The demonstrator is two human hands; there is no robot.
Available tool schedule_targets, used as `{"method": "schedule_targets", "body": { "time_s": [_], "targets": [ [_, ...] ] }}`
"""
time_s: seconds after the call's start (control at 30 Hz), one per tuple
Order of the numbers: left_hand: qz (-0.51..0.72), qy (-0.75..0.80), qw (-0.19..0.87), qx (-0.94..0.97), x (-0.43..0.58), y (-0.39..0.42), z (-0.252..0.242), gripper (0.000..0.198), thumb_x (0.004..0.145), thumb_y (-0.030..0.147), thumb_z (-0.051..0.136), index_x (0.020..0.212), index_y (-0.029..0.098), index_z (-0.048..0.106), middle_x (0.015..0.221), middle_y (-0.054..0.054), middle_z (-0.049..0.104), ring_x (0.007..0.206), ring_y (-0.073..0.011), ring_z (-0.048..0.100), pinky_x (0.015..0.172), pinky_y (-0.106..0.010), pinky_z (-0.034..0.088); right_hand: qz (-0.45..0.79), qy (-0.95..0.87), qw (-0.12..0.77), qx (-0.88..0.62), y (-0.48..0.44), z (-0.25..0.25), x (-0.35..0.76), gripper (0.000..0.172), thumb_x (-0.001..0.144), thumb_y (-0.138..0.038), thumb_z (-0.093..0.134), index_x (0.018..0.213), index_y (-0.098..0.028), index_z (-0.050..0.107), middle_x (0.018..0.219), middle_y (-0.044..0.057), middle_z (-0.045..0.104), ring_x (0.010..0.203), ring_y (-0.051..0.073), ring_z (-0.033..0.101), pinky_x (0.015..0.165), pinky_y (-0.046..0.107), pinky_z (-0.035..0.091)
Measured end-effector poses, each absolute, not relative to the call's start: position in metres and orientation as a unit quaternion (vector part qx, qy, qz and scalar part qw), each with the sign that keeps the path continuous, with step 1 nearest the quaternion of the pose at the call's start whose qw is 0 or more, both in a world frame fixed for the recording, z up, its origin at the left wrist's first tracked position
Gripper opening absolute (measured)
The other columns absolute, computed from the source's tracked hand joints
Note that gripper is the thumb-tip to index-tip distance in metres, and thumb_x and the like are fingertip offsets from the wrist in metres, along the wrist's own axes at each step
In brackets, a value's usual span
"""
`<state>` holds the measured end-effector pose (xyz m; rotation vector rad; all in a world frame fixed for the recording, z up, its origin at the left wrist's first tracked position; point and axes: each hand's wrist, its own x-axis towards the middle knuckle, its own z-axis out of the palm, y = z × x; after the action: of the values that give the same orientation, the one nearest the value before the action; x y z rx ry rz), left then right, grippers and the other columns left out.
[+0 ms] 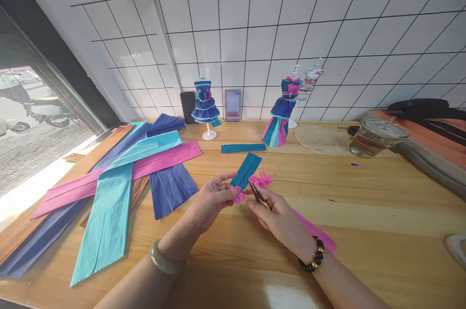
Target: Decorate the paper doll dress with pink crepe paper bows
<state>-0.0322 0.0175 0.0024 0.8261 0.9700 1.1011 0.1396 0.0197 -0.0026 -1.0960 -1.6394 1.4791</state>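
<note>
Between thumb and fingers, my left hand point(213, 199) pinches a small pink paper flower point(238, 196). My right hand point(273, 212) is wrapped round a pair of scissors point(257, 193), whose dark blades point up and left, close to the flower. More pink paper flowers point(262, 180) lie on the table just beyond the blades. A teal crepe paper strip point(247, 168) rests behind my left fingertips, with another teal strip point(243, 148) farther back. Partly hidden under my right forearm is a pink paper strip point(316, 231).
Long crepe paper strips in turquoise point(112, 221), pink, blue and brown overlap at left. Small dress forms in paper dresses point(206, 102) point(282, 114) stand by the tiled wall. A phone point(233, 105) leans there. A lidded cup point(378, 136) and clear plate point(320, 140) are at right.
</note>
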Motion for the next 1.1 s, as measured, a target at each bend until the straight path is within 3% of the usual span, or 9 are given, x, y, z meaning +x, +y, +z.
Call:
{"method": "schedule_targets", "body": {
  "time_s": [0.1,0.27,0.53,0.67,0.73,0.83,0.93,1.0,1.1],
  "targets": [
    [0.478,0.427,0.669,0.376,-0.030,0.017,0.003,0.047,0.067,0.018,0.068,0.111,0.015,0.054,0.065,0.002,0.058,0.060,-0.0086,0.051,0.061,-0.023,0.038,0.559,-0.634,0.341,-0.412,0.018,-0.001,0.139,0.028,0.081,-0.042,0.053,0.096,-0.020,0.061,0.061,-0.004,0.047,0.047,0.007,0.036,0.046,0.021,0.030],
    [0.471,0.459,0.587,0.472,-0.024,0.014,0.006,0.049,0.067,0.021,0.068,0.113,0.014,0.052,0.064,0.002,0.058,0.061,-0.0110,0.053,0.061,-0.024,0.038,0.543,-0.651,0.351,-0.397,0.017,0.001,0.139,0.028,0.081,-0.045,0.052,0.087,-0.018,0.061,0.069,-0.001,0.053,0.061,0.011,0.046,0.058,0.023,0.037],
    [0.473,0.464,0.542,0.517,-0.026,0.015,0.004,0.047,0.068,0.023,0.067,0.112,0.016,0.052,0.065,0.003,0.058,0.062,-0.0116,0.054,0.062,-0.025,0.040,0.490,-0.680,0.345,-0.422,0.020,-0.005,0.139,0.023,0.082,-0.039,0.051,0.075,-0.018,0.056,0.067,-0.001,0.050,0.065,0.014,0.046,0.062,0.025,0.037],
    [0.482,0.462,0.509,0.544,-0.026,0.014,0.002,0.044,0.073,0.022,0.063,0.114,0.018,0.050,0.069,0.001,0.060,0.069,-0.0137,0.057,0.071,-0.029,0.044,0.470,-0.685,0.359,-0.425,0.019,-0.001,0.139,0.019,0.083,-0.035,0.050,0.073,-0.019,0.055,0.067,-0.001,0.051,0.065,0.014,0.046,0.062,0.025,0.038],
    [0.493,0.472,0.436,0.586,-0.025,0.012,0.002,0.041,0.076,0.021,0.061,0.115,0.020,0.050,0.072,0.000,0.062,0.073,-0.0153,0.059,0.076,-0.032,0.044,0.469,-0.676,0.372,-0.430,0.019,-0.001,0.139,0.019,0.083,-0.035,0.050,0.076,-0.019,0.057,0.069,-0.001,0.054,0.066,0.014,0.047,0.062,0.025,0.038],
    [0.503,0.473,0.234,0.685,-0.026,0.007,-0.001,0.035,0.078,0.016,0.058,0.112,0.024,0.055,0.076,-0.002,0.067,0.076,-0.0170,0.059,0.081,-0.035,0.042,0.497,-0.628,0.403,-0.442,0.022,-0.003,0.138,0.021,0.080,-0.039,0.053,0.081,-0.019,0.058,0.070,-0.001,0.055,0.062,0.013,0.048,0.057,0.023,0.038],
    [0.470,0.435,0.070,0.765,-0.034,0.002,-0.007,0.034,0.078,0.010,0.056,0.108,0.027,0.059,0.080,-0.003,0.071,0.080,-0.0192,0.060,0.080,-0.036,0.041,0.622,-0.519,0.384,-0.443,0.024,-0.003,0.139,0.031,0.077,-0.049,0.055,0.075,-0.018,0.053,0.050,-0.007,0.042,0.038,0.006,0.031,0.038,0.020,0.024],
    [0.431,0.403,0.029,0.807,-0.040,-0.002,-0.009,0.042,0.079,0.008,0.054,0.114,0.031,0.056,0.084,-0.002,0.072,0.083,-0.0198,0.061,0.081,-0.037,0.041,0.710,-0.445,0.357,-0.413,0.024,-0.001,0.140,0.037,0.077,-0.054,0.051,0.073,-0.018,0.050,0.046,-0.009,0.039,0.031,0.002,0.019,0.034,0.019,0.014],
    [0.389,0.329,-0.013,0.861,-0.044,-0.007,-0.009,0.051,0.080,0.008,0.052,0.124,0.033,0.047,0.101,-0.003,0.069,0.092,-0.0216,0.060,0.080,-0.038,0.042,0.773,-0.389,0.359,-0.351,0.022,0.005,0.142,0.037,0.079,-0.054,0.050,0.080,-0.016,0.052,0.051,-0.008,0.045,0.030,0.000,0.018,0.034,0.018,0.012]
  ]
}}
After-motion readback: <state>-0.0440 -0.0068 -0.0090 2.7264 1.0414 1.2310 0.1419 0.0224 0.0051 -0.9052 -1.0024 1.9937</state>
